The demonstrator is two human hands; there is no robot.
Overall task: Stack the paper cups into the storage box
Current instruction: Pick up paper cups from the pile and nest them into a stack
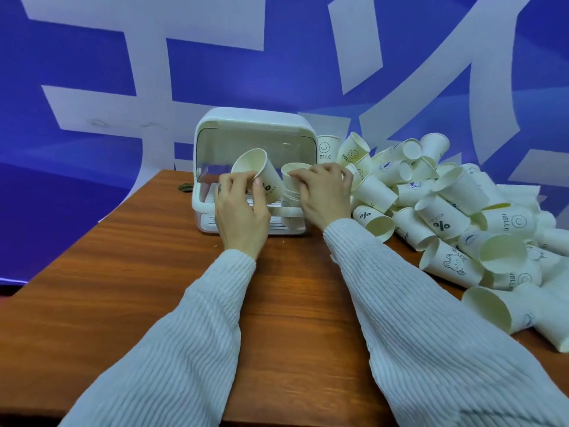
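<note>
A white storage box (pixel 255 124) with its clear lid raised stands at the far side of the wooden table. My left hand (pixel 240 208) pinches a single paper cup (pixel 258 171) by its rim, tilted with the mouth up and to the left, in front of the box opening. My right hand (pixel 323 192) grips the top of a stack of paper cups (pixel 292 177) that stands upright in the right part of the box. The tilted cup is just left of the stack.
A large heap of loose paper cups (pixel 455 211) covers the right side of the table (pixel 154 272), reaching to the right edge of view. A round cable hole (pixel 185 187) lies left of the box. Behind stands a blue and white wall.
</note>
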